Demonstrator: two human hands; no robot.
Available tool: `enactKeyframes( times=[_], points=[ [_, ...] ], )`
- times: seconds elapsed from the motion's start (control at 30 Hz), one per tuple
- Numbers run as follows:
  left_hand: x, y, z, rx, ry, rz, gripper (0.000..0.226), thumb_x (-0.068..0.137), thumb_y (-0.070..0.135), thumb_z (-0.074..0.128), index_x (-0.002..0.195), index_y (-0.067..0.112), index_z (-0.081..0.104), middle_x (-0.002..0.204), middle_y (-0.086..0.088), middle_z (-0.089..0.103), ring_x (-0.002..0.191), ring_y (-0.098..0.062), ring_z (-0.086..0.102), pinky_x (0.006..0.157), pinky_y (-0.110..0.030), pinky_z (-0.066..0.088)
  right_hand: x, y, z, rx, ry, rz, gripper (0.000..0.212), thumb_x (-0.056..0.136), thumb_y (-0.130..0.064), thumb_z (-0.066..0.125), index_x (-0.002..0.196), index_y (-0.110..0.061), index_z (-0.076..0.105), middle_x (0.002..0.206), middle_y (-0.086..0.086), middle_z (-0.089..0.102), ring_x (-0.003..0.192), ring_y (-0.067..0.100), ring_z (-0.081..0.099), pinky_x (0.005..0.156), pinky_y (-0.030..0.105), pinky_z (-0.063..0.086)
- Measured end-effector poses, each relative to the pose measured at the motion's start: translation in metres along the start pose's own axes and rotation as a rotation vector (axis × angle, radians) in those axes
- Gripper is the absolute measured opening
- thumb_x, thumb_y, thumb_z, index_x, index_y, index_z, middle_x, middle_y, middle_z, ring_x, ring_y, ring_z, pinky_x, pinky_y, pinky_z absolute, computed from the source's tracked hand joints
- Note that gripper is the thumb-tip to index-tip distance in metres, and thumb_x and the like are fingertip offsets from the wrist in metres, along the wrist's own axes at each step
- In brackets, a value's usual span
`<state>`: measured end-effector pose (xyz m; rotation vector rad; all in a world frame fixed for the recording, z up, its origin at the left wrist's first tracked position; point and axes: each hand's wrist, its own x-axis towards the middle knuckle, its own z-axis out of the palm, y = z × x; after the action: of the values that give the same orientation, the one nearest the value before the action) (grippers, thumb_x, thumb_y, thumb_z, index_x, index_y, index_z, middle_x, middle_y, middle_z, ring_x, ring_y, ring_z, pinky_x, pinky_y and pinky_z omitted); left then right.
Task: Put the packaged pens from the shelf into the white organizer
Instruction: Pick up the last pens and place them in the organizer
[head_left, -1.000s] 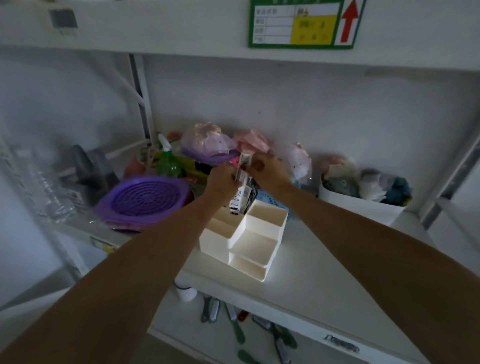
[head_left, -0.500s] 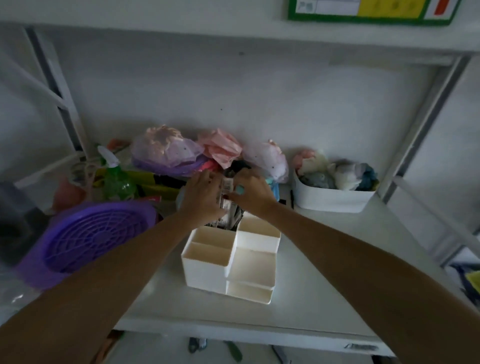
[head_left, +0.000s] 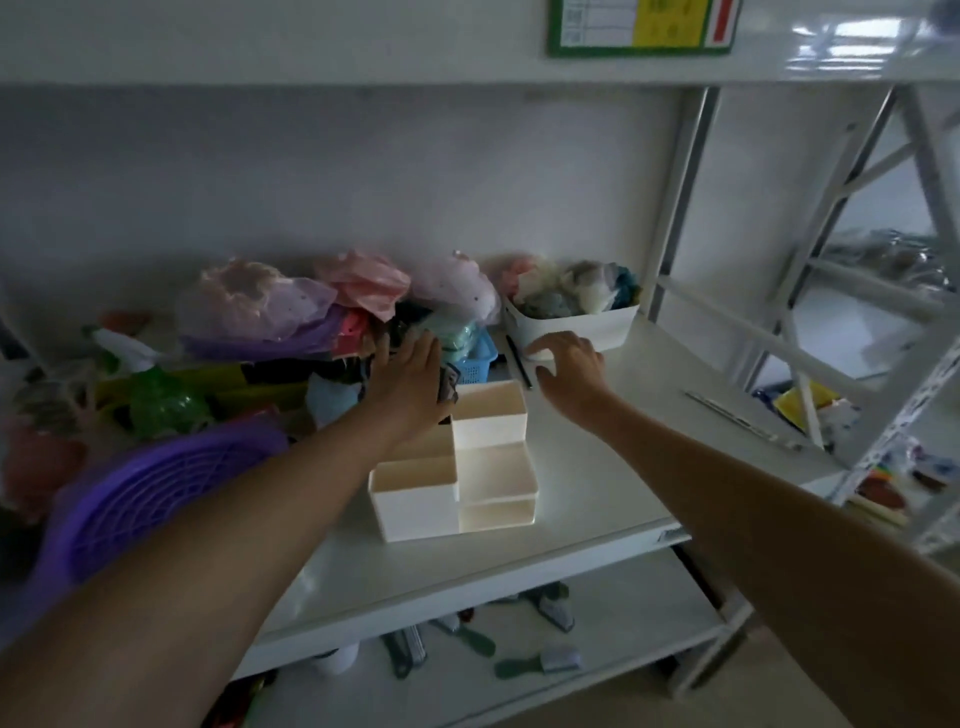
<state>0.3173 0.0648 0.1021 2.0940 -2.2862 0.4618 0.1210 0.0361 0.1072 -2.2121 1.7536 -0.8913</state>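
Observation:
The white organizer (head_left: 415, 499), with several stepped compartments, stands on the white shelf (head_left: 597, 499) near its front edge. My left hand (head_left: 410, 379) reaches over the organizer's rear left compartment and is closed on the packaged pens (head_left: 449, 383); only a dark edge of the pack shows beside the palm. My right hand (head_left: 569, 364) hovers to the right of the organizer with fingers spread and holds nothing. A loose black pen (head_left: 519, 361) lies on the shelf just left of that hand.
Behind the organizer sit a small blue basket (head_left: 477, 359), bagged items (head_left: 270, 306) and a white bin (head_left: 587, 327) of cloths. A purple basket (head_left: 156, 493) and green spray bottle (head_left: 156, 400) crowd the left. A thin long item (head_left: 737, 421) lies at right.
My right hand has let go of the pack and moved right toward the white bin. My left hand stays on the pack at the organizer's back. The view has swung rightward.

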Motion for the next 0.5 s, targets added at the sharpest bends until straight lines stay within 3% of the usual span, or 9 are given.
enactKeyframes(
  times=[0.3, 0.5],
  points=[
    [0.010, 0.093, -0.031, -0.031, -0.072, 0.010, 0.071, 0.093, 0.046, 0.037, 0.151, 0.016, 0.007, 0.161, -0.009, -0.002, 0.149, -0.027, -0.003, 0.120, -0.051, 0.003, -0.023, 0.121, -0.075, -0.139, -0.123, 0.099, 0.036, 0.083, -0.006, 0.049, 0.114, -0.020, 0.059, 0.126, 0.009, 0.058, 0.120, 0.028, 0.045, 0.100, 0.040, 0.033],
    [0.010, 0.164, -0.027, -0.086, -0.092, -0.073, 0.067, 0.094, 0.044, 0.035, 0.150, 0.016, 0.011, 0.161, -0.009, 0.007, 0.148, -0.027, 0.005, 0.119, -0.049, 0.009, -0.042, 0.196, -0.104, -0.161, -0.215, 0.137, 0.034, 0.085, -0.008, 0.052, 0.117, -0.017, 0.057, 0.124, 0.011, 0.059, 0.116, 0.028, 0.051, 0.103, 0.042, 0.041]
  ],
)
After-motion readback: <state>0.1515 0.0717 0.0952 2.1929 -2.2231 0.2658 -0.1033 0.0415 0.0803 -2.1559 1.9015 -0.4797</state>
